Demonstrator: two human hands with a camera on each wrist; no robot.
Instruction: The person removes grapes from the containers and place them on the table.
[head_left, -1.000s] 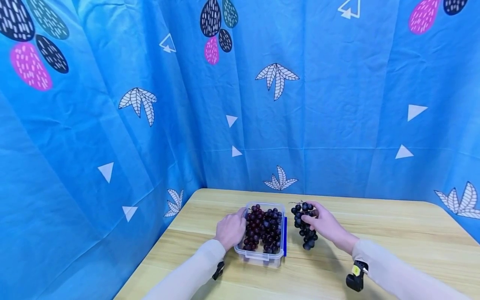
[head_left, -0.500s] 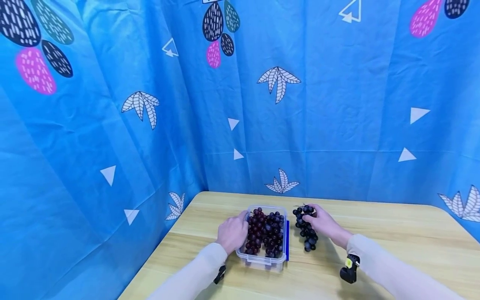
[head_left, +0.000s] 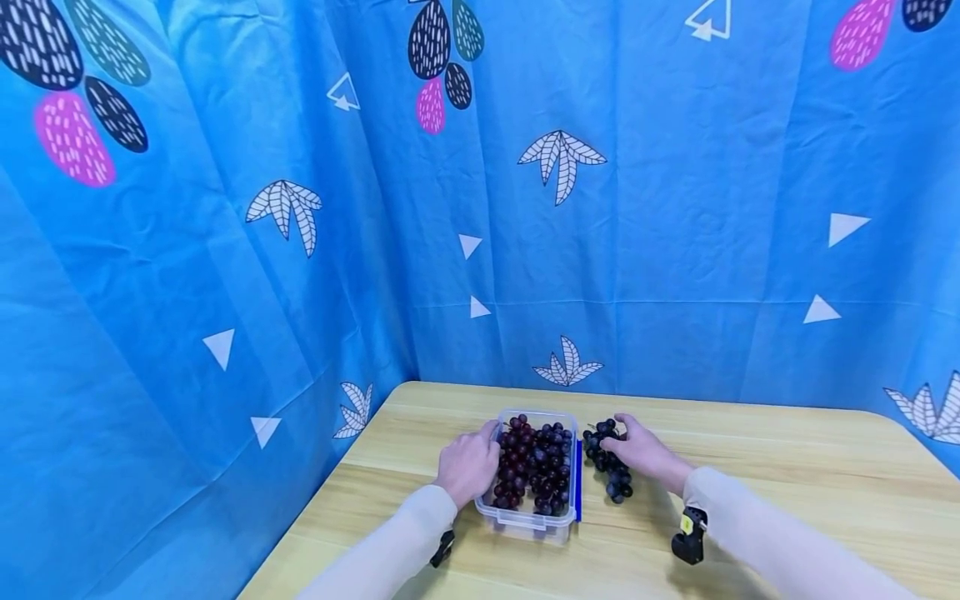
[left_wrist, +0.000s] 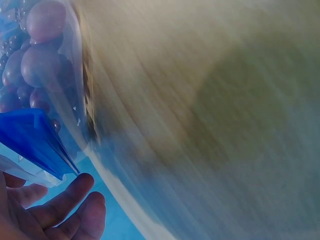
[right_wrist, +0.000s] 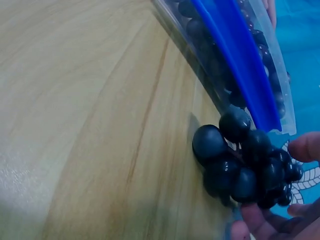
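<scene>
A clear plastic container (head_left: 525, 523) with blue side latches (head_left: 578, 483) holds reddish and dark bunches of grapes (head_left: 517, 462). My left hand (head_left: 468, 462) lies along its left rim. In the left wrist view, loosely extended fingers (left_wrist: 60, 202) reach the lower end of a blue latch (left_wrist: 32, 132). Right of the container, my right hand (head_left: 645, 454) holds the upper part of a dark bunch of grapes (head_left: 617, 483). In the right wrist view, fingers curl beneath this bunch (right_wrist: 245, 165), while the thumb (right_wrist: 305, 147) stands slightly off it. The bunch's lower grapes are close over the table.
The light wooden table (head_left: 787, 475) extends to the right, its rounded back corners near a patterned blue curtain (head_left: 675, 250). Curtain also stands along the left side. A black wrist camera (head_left: 688, 533) hangs below the right sleeve.
The right hand has moved left and lowered the top of the dark bunch beside the container, its thumb and index finger spreading. The left hand stays at the rim.
</scene>
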